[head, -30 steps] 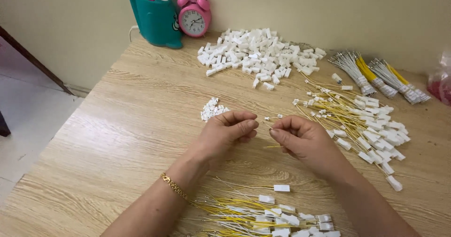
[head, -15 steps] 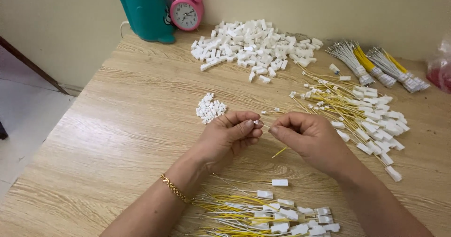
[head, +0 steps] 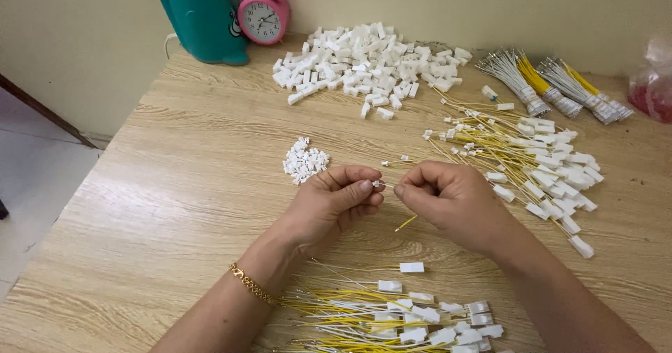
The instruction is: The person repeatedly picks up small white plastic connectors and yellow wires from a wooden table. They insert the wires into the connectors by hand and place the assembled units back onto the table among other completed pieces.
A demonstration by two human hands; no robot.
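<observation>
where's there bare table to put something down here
Bare wood lies left of the left hand, from the small white heap out to the table edge. Crowded: the yellow wires on the right, the big connector pile behind, the finished bundle in front.

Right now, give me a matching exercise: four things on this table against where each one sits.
Things:
1. clock
2. big connector pile
3. small connector pile
4. bundled wires

Places:
A. just above the left hand
B. far right, near the wall
C. far left corner, beside the teal holder
D. far middle of the table

Pairs: 1-C, 2-D, 3-A, 4-B
</observation>
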